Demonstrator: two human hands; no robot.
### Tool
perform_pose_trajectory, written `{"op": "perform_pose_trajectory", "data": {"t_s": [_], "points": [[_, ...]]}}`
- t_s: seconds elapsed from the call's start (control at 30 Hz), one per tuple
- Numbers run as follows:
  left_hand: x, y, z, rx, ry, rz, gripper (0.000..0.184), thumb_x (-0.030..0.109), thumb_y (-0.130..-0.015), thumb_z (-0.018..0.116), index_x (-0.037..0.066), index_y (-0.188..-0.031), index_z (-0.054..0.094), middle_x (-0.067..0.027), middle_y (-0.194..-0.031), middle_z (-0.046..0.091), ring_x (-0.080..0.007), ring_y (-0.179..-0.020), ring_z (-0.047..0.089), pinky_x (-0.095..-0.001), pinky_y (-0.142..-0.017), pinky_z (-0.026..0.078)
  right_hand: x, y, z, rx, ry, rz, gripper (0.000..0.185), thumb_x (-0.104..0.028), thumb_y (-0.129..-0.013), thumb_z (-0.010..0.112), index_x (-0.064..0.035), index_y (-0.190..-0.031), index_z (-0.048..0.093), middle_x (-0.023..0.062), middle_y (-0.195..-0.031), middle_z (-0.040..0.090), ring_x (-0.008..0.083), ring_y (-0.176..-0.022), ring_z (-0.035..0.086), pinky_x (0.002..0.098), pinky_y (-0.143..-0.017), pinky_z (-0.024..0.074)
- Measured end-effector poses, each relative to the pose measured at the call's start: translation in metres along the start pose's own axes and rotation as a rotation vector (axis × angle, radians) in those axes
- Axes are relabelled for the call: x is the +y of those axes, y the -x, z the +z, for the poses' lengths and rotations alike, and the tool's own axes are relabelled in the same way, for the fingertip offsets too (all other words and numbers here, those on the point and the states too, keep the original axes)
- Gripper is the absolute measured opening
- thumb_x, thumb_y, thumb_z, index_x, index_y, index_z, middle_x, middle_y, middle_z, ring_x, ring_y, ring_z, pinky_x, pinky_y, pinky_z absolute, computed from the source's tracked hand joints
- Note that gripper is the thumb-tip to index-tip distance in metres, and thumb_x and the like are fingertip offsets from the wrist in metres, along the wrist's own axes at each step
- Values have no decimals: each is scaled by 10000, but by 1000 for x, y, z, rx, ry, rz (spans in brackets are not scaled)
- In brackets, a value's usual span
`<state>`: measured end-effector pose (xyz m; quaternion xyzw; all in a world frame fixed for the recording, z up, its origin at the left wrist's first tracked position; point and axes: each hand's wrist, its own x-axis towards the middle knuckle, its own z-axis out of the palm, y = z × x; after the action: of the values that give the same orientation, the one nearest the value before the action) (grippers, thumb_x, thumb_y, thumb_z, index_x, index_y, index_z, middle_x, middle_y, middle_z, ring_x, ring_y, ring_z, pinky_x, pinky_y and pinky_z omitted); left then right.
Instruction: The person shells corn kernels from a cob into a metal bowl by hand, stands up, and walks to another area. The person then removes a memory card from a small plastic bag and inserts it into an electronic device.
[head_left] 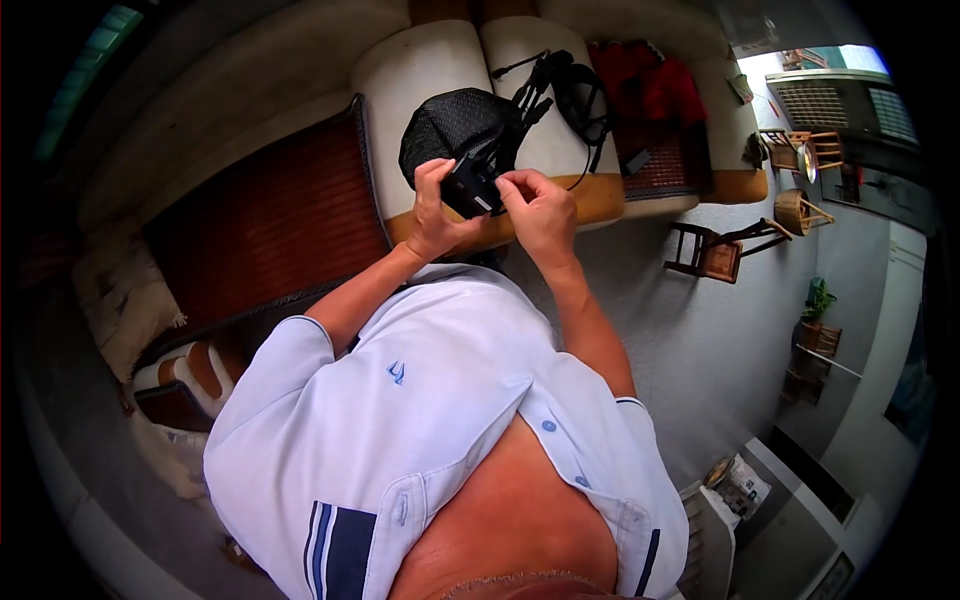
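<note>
A small black box-shaped device (pixel 464 188) with a white label is held over the front edge of a cream seat cushion. My left hand (pixel 436 215) grips it from the left, fingers on its top edge and thumb near the bottom. At its right side my right hand (pixel 542 208) is closed in a pinch; what sits between the fingertips is too small to make out. Just behind the device lies a black mesh bag (pixel 455 130). Black straps and cables (pixel 535 92) spread to the right of the bag, beside a black cap-like item (pixel 583 98).
The sofa carries reddish-brown woven mats (pixel 270 205) and a red cloth (pixel 665 88). A dark phone-like object (pixel 636 161) rests on the right mat. On the grey floor (pixel 640 270) to the right stand a wooden chair (pixel 718 258) and a stool (pixel 792 213).
</note>
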<state>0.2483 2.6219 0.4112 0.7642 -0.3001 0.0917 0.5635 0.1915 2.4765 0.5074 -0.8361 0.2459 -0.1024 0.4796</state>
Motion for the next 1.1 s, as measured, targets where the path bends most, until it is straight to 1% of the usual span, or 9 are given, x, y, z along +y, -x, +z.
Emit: {"op": "perform_pose_trajectory", "data": {"t_s": [0.07, 0.1, 0.17, 0.37, 0.7, 0.9, 0.97, 1.1], "points": [[0, -2, 1, 14, 0, 6, 824, 128, -537, 840, 11, -1242, 429, -181, -1162, 463, -339, -1104, 491, -384, -962, 426, -2, -1, 1, 32, 89, -84, 115, -177, -814, 696, -68, -844, 716, 85, -727, 685, 217, -632, 661, 318, -594, 506], [-1, -2, 1, 15, 8, 6, 826, 127, -535, 841, 11, -1242, 431, -181, -1162, 464, -338, -1102, 493, -379, -959, 429, -4, -1, 1, 31, 91, -86, 115, -177, -814, 696, -68, -844, 716, 85, -727, 685, 217, -632, 661, 318, -594, 506], [-2, -3, 1, 18, 17, 4, 828, 127, -533, 841, 12, -1243, 433, -181, -1161, 465, -338, -1100, 495, -375, -956, 433, -5, -2, 2, 46, 168, -137, 109, -175, -803, 696, -72, -832, 711, 90, -748, 686, 257, -653, 661, 346, -601, 510], [-3, -1, 0, 22, 9, 11, 826, 131, -533, 843, 7, -1241, 435, -185, -1162, 466, -341, -1093, 502, -372, -942, 446, -10, -4, 2, 23, 315, -185, 110, -190, -810, 670, -84, -800, 695, 98, -780, 690, 300, -702, 660, 387, -632, 513], [-3, -1, 2, 38, 15, 20, 828, 136, -524, 845, -3, -1235, 443, -186, -1165, 466, -340, -1088, 502, -374, -942, 446, -14, -5, 2, 25, 338, -142, 122, -209, -810, 669, -90, -807, 699, 102, -780, 691, 304, -708, 662, 392, -630, 513], [0, -1, 2, 36, 19, 18, 813, 138, -530, 841, -4, -1227, 447, -186, -1158, 472, -340, -1079, 508, -374, -939, 448, -12, -2, 3, 77, 389, -196, 117, -196, -806, 675, -82, -795, 692, 101, -769, 688, 303, -714, 666, 393, -624, 514], [0, -1, 2, 35, 22, 20, 808, 138, -533, 840, -4, -1225, 448, -185, -1155, 475, -339, -1076, 511, -374, -937, 449, -11, -1, 4, 89, 433, -269, 114, -193, -806, 677, -80, -796, 689, 107, -774, 688, 305, -719, 666, 396, -629, 514], [0, 0, 2, 29, 21, 28, 800, 140, -537, 837, 1, -1224, 450, -184, -1152, 480, -339, -1073, 516, -375, -932, 453, -11, 1, 1, 56, 402, -250, 118, -197, -814, 669, -82, -805, 689, 112, -784, 688, 313, -723, 663, 403, -638, 513]]}}
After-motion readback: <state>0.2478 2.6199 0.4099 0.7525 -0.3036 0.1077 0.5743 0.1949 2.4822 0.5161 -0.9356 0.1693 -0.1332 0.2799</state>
